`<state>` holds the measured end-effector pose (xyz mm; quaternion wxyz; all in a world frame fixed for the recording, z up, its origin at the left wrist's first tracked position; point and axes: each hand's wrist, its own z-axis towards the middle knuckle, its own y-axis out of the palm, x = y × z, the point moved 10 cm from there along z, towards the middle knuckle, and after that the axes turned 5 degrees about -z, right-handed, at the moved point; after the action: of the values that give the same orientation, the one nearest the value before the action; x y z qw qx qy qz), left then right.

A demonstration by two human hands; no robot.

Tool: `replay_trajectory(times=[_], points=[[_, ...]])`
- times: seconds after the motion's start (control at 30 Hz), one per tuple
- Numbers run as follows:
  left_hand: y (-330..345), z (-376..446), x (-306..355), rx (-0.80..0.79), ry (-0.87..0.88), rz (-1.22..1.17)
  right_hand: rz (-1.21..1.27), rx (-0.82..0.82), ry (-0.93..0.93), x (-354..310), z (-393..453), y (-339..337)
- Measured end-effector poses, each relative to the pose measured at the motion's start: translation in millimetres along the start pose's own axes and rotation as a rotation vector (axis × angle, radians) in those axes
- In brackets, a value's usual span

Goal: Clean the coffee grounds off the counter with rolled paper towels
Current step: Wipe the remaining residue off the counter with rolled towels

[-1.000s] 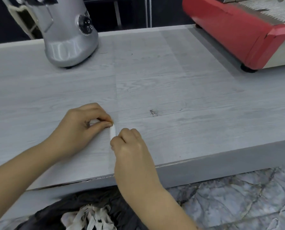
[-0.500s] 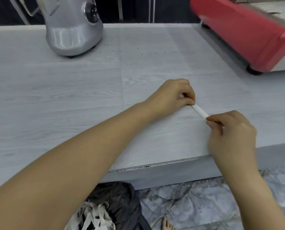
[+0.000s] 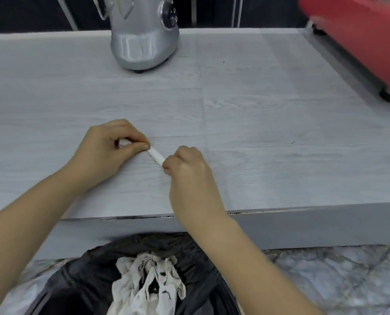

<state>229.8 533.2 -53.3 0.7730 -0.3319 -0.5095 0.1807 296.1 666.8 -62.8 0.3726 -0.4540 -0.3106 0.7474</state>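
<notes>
Pale grey wood-grain covers the bench (image 3: 257,114), and the view starts nearest with one black bin bag (image 3: 80,280) below its front edge, holding a bundle of crumpled, stained paper towels (image 3: 144,285) over marbled floor. Above that, two bare forearms reach onto the bench. Between the hands lies one rolled paper towel (image 3: 157,156), a thin white stick pressed to the surface, its long axis running diagonally from upper left to lower right. The left hand (image 3: 107,146) pinches the far end between thumb and curled fingers; the right hand (image 3: 187,164), nearer the bench edge, pinches the near end, so each hand grips one tip and only a short middle stretch shows. No clear heap of grounds is visible; a few dark specks dot the surface to the right, well apart from the roll. Farther back stands one silver grinder (image 3: 144,42), and at far right one red machine (image 3: 359,42).
</notes>
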Motion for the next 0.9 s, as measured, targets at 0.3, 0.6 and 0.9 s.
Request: replay_trajectory(times=[0.3, 0.6, 0.9], points=[[26.1, 29.6, 38.1, -0.07, 0.095, -0.088, -0.037, 0.052, 0.06, 45.6, 2.6, -52.2], [180.9, 59.9, 159.7, -0.388, 0.435, -0.181, -0.266, 0.237, 0.498, 144.2, -99.1, -144.5], [106.9, 18.2, 102.5, -0.296, 0.388, -0.152, -0.148, 0.21, 0.371, 56.8, -87.9, -80.8]])
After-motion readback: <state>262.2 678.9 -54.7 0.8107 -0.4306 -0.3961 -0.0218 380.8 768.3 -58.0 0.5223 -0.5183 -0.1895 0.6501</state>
